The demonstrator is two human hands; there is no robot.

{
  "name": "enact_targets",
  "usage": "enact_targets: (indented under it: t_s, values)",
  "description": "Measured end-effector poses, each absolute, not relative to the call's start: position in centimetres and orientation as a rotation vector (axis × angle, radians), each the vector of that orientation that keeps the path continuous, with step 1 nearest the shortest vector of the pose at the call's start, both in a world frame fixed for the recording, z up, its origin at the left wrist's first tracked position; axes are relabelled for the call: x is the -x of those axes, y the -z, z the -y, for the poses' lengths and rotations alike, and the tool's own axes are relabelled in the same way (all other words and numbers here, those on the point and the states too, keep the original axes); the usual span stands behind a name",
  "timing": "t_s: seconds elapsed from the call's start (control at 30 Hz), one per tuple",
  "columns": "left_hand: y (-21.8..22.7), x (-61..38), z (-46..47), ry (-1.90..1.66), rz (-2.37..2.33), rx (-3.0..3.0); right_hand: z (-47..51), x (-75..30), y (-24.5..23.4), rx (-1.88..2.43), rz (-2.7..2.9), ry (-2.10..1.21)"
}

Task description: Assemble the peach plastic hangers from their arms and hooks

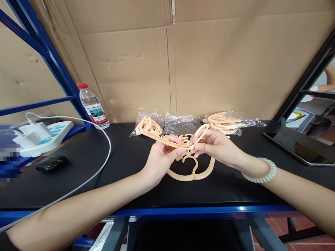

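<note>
My left hand [160,160] is closed around a long thin curved wooden piece [157,136] that points up and left over the black table [104,181]. My right hand [216,146] pinches a second slim wooden loop piece [201,133], and the two pieces meet between my fingertips. Under my hands lies a flat wooden frame with a hook-shaped cutout [192,172], resting on the table. A few small wooden parts [183,138] lie just behind my fingers, partly hidden.
Clear plastic bags with more wooden parts [150,125] [225,122] lie at the back against a cardboard wall. A water bottle [92,106], a white power strip with charger [42,137], a white cable [103,164], a black case [51,162] sit left; a tablet [300,146] right.
</note>
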State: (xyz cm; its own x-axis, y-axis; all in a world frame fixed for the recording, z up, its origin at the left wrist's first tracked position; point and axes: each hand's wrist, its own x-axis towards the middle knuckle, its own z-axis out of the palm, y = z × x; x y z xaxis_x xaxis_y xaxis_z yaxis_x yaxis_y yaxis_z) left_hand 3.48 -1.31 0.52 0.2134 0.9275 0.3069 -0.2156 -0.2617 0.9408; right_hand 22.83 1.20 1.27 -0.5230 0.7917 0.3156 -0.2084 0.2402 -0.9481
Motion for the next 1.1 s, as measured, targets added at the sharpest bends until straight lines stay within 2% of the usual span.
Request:
enact_targets:
  t_s: [1.1]
  values:
    - [-0.7, -3.7, 2.7, -1.414, -0.800, -1.465, 0.3, -21.5, -0.8, 0.621, 1.571, -1.366]
